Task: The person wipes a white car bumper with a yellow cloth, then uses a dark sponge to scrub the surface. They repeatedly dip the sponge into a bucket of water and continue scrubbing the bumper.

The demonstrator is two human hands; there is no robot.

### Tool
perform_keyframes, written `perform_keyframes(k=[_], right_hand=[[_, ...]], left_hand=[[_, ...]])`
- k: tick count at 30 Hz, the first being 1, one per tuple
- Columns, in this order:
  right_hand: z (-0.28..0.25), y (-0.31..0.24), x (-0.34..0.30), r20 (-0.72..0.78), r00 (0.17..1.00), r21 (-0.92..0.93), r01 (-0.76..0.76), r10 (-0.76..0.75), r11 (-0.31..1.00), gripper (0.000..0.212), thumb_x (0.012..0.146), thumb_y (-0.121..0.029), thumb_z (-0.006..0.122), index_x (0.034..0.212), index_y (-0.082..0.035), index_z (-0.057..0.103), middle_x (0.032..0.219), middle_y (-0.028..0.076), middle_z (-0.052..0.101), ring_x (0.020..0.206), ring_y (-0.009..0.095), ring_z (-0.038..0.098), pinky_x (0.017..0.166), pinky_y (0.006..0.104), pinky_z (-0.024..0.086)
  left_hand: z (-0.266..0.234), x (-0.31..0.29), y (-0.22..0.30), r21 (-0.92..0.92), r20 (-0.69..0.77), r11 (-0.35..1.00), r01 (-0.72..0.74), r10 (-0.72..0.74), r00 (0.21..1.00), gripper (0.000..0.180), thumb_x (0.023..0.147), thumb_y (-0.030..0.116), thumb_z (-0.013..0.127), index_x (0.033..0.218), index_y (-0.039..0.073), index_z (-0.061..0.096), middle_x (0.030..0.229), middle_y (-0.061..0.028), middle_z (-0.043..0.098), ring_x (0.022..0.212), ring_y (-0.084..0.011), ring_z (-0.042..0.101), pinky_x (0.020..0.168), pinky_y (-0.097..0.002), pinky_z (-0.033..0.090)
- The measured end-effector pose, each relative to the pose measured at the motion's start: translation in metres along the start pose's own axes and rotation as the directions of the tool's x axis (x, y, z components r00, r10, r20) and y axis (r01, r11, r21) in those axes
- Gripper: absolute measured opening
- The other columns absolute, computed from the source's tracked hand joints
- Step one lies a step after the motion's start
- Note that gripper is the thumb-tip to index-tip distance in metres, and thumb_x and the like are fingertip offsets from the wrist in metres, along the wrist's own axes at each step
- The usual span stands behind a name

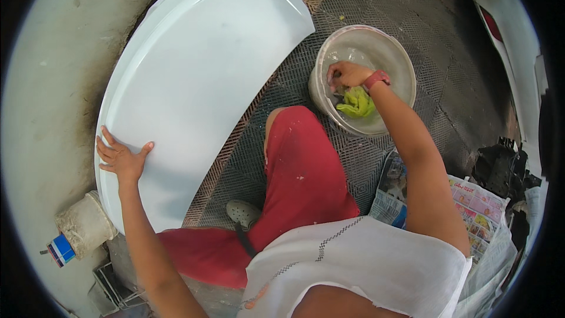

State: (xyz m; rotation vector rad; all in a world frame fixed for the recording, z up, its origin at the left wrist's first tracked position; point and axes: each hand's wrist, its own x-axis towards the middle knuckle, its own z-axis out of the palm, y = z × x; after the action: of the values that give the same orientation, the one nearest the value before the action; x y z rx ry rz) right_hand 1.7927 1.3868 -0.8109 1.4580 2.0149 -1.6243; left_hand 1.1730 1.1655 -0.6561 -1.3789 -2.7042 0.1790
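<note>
A large white, curved car body panel [188, 82] lies on my left, its surface smooth and hazy grey in places. My left hand [122, 159] rests on it close to the outer edge, fingers spread and thumb out. My right hand [348, 75], with a red band at the wrist, reaches into a round whitish bucket [406, 65] holding some water. Its fingers are bent downward and closed; whatever is in them cannot be made out. A wet yellow-green cloth [356, 103] sits in the bucket just below that hand.
The floor is covered by dark ribbed matting [435, 17]. On the left, near a pale wall [53, 82], is a dirty white pail [88, 221] with a blue box [61, 250]. Newspapers [477, 206] lie at the right, by dark scraps [500, 168] and a white car part [512, 23].
</note>
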Motion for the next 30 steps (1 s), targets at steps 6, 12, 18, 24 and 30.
perform_keyframes(k=[6, 12, 18, 24, 30], right_hand=[[-0.014, -0.017, -0.079, -0.445, 0.893, 0.427, 0.278, -0.068, 0.86, 0.031, 0.1, -0.017, 0.075, 0.078, -0.014, 0.054, 0.078, 0.0, 0.066, 0.073, 0.01, 0.061, 0.078, 0.0289, 0.051], [-0.007, -0.026, -0.102, -0.602, 0.798, 0.564, 0.4, 0.029, 0.723, 0.042, 0.1, -0.014, 0.076, 0.074, -0.018, 0.043, 0.07, -0.001, 0.063, 0.069, 0.007, 0.059, 0.068, 0.025, 0.045], [0.001, -0.018, -0.091, -0.693, 0.721, 0.489, 0.449, 0.021, 0.748, 0.03, 0.098, -0.01, 0.074, 0.08, -0.013, 0.05, 0.071, 0.0, 0.065, 0.07, 0.009, 0.062, 0.067, 0.0269, 0.045], [-0.003, 0.004, -0.057, -0.584, 0.81, 0.313, 0.161, 0.056, 0.936, 0.028, 0.095, -0.011, 0.071, 0.121, -0.002, 0.065, 0.075, 0.004, 0.07, 0.075, 0.017, 0.069, 0.079, 0.0325, 0.05], [0.018, 0.008, -0.012, -0.546, 0.535, -0.838, -0.338, -0.645, 0.429, 0.032, 0.088, -0.01, 0.067, 0.119, -0.002, 0.071, 0.093, 0.017, 0.076, 0.085, 0.035, 0.075, 0.089, 0.0424, 0.058]], left_hand=[[0.0, 0.0, -0.001, -0.032, 0.001, 0.999, 0.003, -0.003, 1.0, 0.156, 0.067, 0.057, 0.098, 0.171, 0.028, -0.015, 0.176, -0.0253, -0.011, 0.164, -0.0434, -0.007, 0.123, -0.0784, 0.001], [0.007, 0.003, -0.008, -0.023, -0.026, 1.0, -0.008, 0.007, 1.0, 0.157, 0.065, 0.063, 0.097, 0.171, 0.028, -0.013, 0.177, -0.0224, -0.008, 0.164, -0.042, -0.007, 0.122, -0.0799, 0.006], [0.014, 0.005, -0.016, 0.008, -0.062, 0.999, -0.041, 0.042, 0.997, 0.157, 0.064, 0.07, 0.094, 0.171, 0.028, -0.012, 0.177, -0.0241, -0.009, 0.164, -0.0443, -0.007, 0.121, -0.0813, 0.008], [0.007, 0.006, -0.01, 0.027, 0.003, 1.0, -0.008, 0.008, 1.0, 0.158, 0.066, 0.067, 0.095, 0.171, 0.024, -0.015, 0.175, -0.0292, -0.013, 0.164, -0.047, -0.005, 0.122, -0.08, 0.007], [0.005, 0.007, -0.005, 0.04, 0.006, 0.999, -0.013, 0.013, 1.0, 0.16, 0.064, 0.065, 0.097, 0.171, 0.024, -0.015, 0.174, -0.0322, -0.01, 0.163, -0.0492, -0.004, 0.122, -0.0805, 0.009]])
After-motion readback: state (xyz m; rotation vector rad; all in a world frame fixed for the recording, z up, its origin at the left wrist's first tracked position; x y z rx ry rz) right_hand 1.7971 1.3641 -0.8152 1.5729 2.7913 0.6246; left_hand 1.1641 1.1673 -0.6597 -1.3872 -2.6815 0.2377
